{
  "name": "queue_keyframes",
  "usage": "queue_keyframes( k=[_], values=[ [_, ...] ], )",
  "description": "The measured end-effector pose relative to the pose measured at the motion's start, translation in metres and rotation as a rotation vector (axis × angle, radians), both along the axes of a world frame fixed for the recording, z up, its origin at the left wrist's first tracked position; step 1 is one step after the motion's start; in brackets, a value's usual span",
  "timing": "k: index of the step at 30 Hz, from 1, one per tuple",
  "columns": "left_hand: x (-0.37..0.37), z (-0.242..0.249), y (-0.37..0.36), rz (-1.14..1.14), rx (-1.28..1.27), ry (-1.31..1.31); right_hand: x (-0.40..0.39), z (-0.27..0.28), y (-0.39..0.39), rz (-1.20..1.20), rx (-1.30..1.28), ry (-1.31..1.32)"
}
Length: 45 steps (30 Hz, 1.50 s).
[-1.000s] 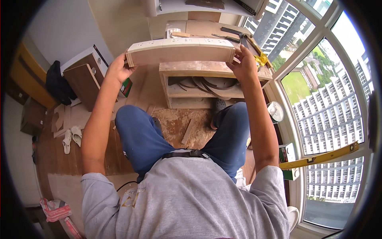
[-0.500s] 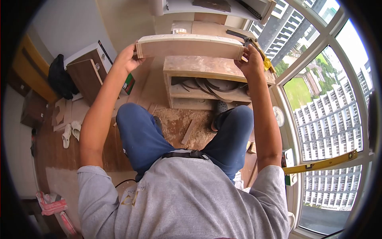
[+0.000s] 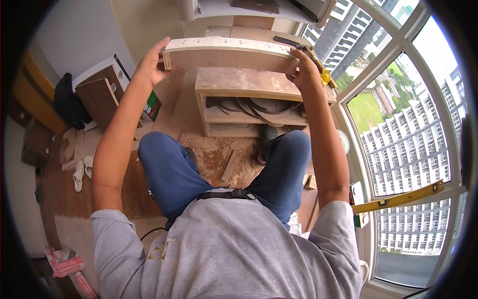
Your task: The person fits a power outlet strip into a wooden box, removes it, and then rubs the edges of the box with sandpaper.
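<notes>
I hold a long, narrow wooden box (image 3: 231, 59) up in front of me by its two ends. Along its upper face runs a row of white plates (image 3: 226, 44) with small dark marks that look like socket holes. My left hand (image 3: 153, 64) is closed around the left end, thumb near the top edge. The right end sits in the closed fingers of my right hand (image 3: 303, 67). Below and behind the box stands a low wooden workbench (image 3: 249, 82), its upper surface worn and dusty. The box's back and underside are hidden.
Curved dark strips (image 3: 254, 107) lie inside the bench's opening. Sawdust and a wood offcut (image 3: 230, 165) are on the floor between my legs. A yellow spirit level (image 3: 398, 196) rests by the windows at right. Brown panels (image 3: 97, 99) lean at left.
The box has tipped so that more of its white upper face and the dark marks show. Both hands still hold its ends, and the whole view has shifted slightly.
</notes>
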<state>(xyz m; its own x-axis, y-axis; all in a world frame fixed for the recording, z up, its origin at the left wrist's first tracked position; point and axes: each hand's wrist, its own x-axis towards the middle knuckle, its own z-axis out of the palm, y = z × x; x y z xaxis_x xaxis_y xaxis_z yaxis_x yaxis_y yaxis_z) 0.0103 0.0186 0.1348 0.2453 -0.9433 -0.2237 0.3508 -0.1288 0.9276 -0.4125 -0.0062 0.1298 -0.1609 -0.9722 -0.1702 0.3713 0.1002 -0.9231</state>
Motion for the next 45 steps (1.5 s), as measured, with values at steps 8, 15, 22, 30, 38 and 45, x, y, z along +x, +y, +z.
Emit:
queue_keyframes(
  k=[8,15,22,30,38,45],
  values=[
    [-0.014,0.007,0.010,-0.035,-0.042,-0.029,0.000,-0.005,-0.001,-0.007,-0.027,0.038],
    [-0.014,0.003,0.000,-0.035,-0.045,-0.016,0.005,0.001,0.001,-0.008,0.001,-0.012],
    [-0.004,-0.041,-0.031,-0.158,0.001,0.125,-0.018,-0.039,-0.017,0.042,-0.066,0.037],
    [-0.020,-0.083,-0.044,-0.233,0.038,0.143,-0.029,-0.086,-0.022,-0.015,-0.095,0.146],
    [-0.005,-0.121,-0.077,-0.333,-0.155,0.016,-0.033,-0.109,-0.038,0.079,-0.257,0.094],
    [-0.013,-0.117,-0.057,-0.274,-0.307,-0.037,-0.039,-0.117,-0.042,0.144,-0.373,0.043]
  ],
)
